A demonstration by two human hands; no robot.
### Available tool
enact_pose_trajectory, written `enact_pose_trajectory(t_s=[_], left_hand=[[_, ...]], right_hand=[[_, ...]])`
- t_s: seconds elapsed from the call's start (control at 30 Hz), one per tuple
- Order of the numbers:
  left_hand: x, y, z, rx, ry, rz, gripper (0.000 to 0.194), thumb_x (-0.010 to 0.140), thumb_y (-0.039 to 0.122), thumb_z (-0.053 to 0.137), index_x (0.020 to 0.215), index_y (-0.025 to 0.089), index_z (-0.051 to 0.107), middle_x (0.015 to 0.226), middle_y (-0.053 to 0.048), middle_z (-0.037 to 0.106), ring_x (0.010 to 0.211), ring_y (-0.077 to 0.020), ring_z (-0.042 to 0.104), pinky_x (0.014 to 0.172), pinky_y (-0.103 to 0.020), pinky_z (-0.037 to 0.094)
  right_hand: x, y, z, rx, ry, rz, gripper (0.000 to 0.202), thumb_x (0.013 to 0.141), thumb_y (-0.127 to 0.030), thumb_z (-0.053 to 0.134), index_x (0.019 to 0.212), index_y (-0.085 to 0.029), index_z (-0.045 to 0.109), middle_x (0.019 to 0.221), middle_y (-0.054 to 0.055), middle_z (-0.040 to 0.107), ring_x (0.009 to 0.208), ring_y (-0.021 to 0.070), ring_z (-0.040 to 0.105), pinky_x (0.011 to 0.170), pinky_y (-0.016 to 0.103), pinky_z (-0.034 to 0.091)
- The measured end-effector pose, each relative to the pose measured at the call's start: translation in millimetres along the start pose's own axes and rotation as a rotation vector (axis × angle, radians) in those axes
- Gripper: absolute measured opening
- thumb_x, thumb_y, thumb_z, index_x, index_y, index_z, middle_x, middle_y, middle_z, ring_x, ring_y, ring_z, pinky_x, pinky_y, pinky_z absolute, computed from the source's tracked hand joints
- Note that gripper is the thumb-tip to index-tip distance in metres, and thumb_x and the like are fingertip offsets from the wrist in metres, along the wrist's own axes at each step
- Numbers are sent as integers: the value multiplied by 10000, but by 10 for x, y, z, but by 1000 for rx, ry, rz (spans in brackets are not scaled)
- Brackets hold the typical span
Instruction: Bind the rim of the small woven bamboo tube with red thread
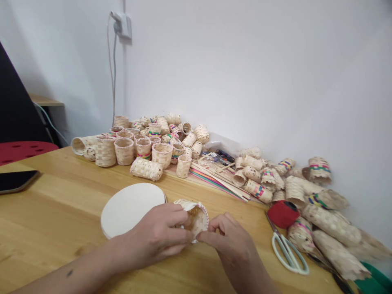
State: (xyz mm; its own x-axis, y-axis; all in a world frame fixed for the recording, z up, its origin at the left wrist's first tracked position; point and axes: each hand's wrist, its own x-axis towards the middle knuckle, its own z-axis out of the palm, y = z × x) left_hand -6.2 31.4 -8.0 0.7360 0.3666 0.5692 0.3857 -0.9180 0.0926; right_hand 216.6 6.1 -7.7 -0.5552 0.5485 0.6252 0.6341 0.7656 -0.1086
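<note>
A small woven straw basket (196, 217) lies on its side on the wooden table (55, 212), its open mouth towards me. My left hand (156, 239) grips it from the left, fingers curled over its rim. My right hand (232, 241) pinches the basket's right edge with thumb and fingertips. A white round disc (130, 208) lies flat just left of the basket, partly under my left hand.
A heap of small woven baskets (143, 143) stands at the back. More baskets (309, 200) pile up at the right by the wall. Coloured strips (220, 179), a red spool (283, 213), white-handled scissors (288, 249) and a dark phone (15, 180) lie around.
</note>
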Motion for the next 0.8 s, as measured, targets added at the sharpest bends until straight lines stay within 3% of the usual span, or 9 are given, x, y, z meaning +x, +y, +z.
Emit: enact_pose_trajectory(t_s=[0.53, 0.8], left_hand=[[20, 1, 16, -342, 53, -57, 114, 860, 112, 571, 764, 161, 609, 786, -14, 592, 675, -105, 527, 589, -207, 335], [58, 26, -35, -456, 3, -67, 113, 888, 141, 568, 810, 161, 647, 782, -32, 614, 691, -121, 557, 610, -201, 388]], right_hand=[[13, -11, -39, 18, -26, 3, 347, 876, -3, 445, 874, -253, 686, 740, -3, 559, 681, 133, 480, 557, 246, 301], [32, -31, -65, 31, -69, -5, 331, 848, 5, 453, 814, -237, 677, 713, -11, 530, 665, 126, 472, 551, 244, 297]])
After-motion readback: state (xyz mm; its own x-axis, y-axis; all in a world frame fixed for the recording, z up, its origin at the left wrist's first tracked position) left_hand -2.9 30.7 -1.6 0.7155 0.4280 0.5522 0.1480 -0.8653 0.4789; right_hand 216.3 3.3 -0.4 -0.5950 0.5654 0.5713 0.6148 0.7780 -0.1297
